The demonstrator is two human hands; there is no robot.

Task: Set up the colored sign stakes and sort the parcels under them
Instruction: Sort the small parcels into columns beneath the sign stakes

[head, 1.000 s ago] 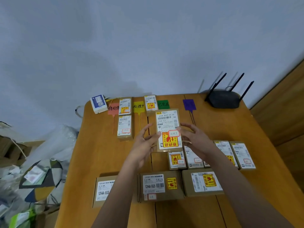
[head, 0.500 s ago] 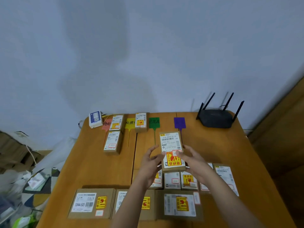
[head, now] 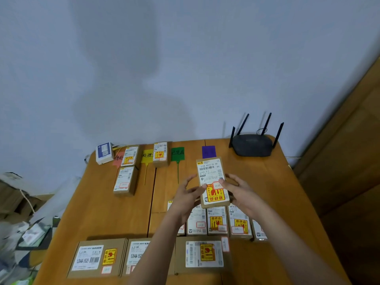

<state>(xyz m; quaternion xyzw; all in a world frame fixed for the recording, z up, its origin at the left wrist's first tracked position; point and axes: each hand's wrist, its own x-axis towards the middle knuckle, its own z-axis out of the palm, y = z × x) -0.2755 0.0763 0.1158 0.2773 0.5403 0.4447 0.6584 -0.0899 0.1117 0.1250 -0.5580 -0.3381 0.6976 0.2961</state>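
Note:
Both hands hold one brown parcel (head: 212, 182) with a white label and a yellow fragile sticker above the table, just below the purple sign (head: 208, 151). My left hand (head: 188, 195) grips its left edge and my right hand (head: 239, 191) its right edge. Along the far edge lie a red sign (head: 117, 159), a yellow sign (head: 147, 156) and a green sign (head: 177, 154). Two parcels (head: 125, 178) lie in a column by the red sign, one parcel (head: 160, 154) beside the yellow one.
A row of small parcels (head: 218, 221) lies under my hands, and three larger boxes (head: 96, 257) line the near edge of the wooden table (head: 98, 212). A black router (head: 253, 145) sits at the far right corner, a white box (head: 104, 152) at the far left. Clutter lies on the floor at left.
The held parcel has shifted right, from in front of the yellow and green signs to below the purple sign. The view has tilted up and back.

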